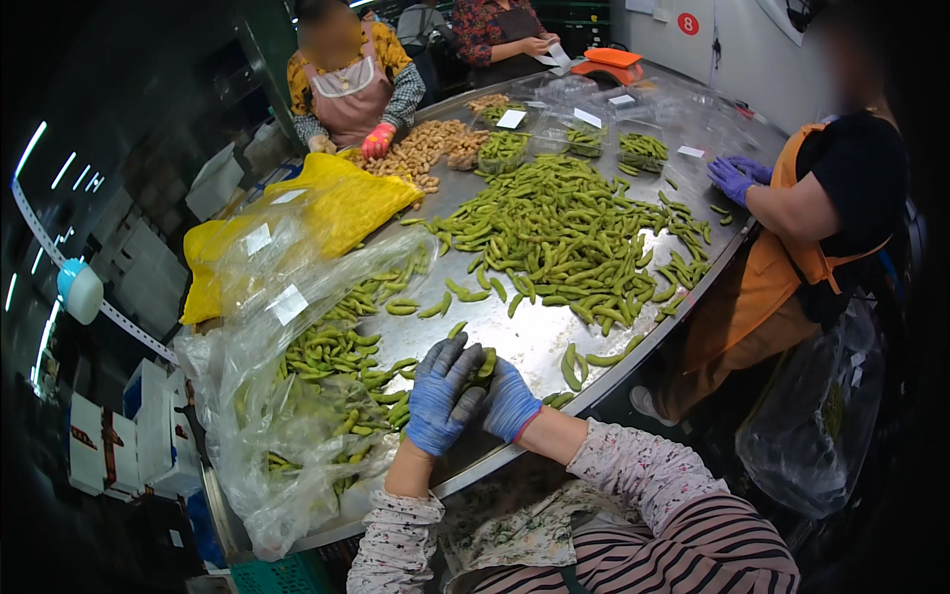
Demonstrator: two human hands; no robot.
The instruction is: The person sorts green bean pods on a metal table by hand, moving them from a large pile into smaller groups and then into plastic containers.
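Note:
Both my hands wear blue knit gloves with grey palms and meet above the near edge of a metal table (512,327). Between them shows a green edamame pod (487,362). My left hand (443,390) has its back and grey fingers in view; what lies under its palm is hidden. My right hand (509,397) is turned inward against the pod, its fingers mostly covered. A large heap of edamame pods (557,230) lies beyond my hands. More pods (323,349) are at the left, partly under a clear plastic bag (256,416).
Yellow mesh sacks (349,211) and peanuts (427,148) lie at the far left. Clear plastic boxes of pods (642,148) stand near an orange scale (608,63). A person in an orange apron (772,289) stands at the right; others stand across the table.

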